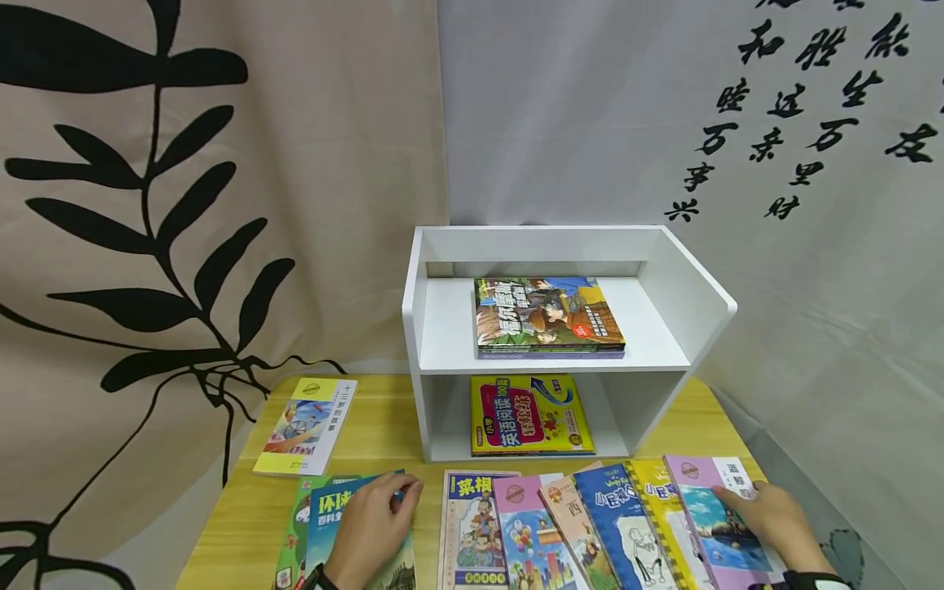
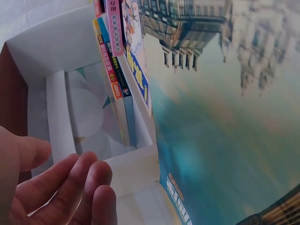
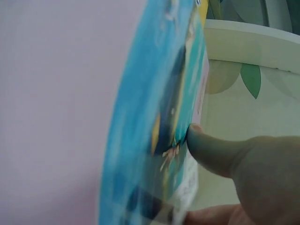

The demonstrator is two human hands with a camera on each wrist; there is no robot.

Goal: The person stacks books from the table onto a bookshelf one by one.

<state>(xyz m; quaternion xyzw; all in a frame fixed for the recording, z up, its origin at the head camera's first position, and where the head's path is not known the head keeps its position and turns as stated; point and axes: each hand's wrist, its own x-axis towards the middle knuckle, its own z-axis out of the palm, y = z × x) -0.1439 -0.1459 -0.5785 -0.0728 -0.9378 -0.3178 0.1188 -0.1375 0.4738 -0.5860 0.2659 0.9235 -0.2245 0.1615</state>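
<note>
My left hand (image 1: 376, 524) is over a blue-green book (image 1: 329, 518) at the table's front left. Its fingers are loosely bent with nothing between them, and the left wrist view shows the book's cover (image 2: 211, 117) beside them. A green book (image 1: 292, 528) is partly covered by the blue-green one. At the front right, my right hand (image 1: 773, 518) grips the right side of a pink-purple book (image 1: 696, 475) with a sea picture. In the right wrist view the thumb (image 3: 213, 150) presses its cover; the other fingertips are mostly hidden.
A white two-level shelf (image 1: 560, 242) holds stacked books (image 1: 549, 315) above and a yellow book (image 1: 531, 414) below. Several books, including a blue one (image 1: 619, 516), overlap along the table's (image 1: 391, 410) front. A yellow-and-white book (image 1: 306, 426) lies back left.
</note>
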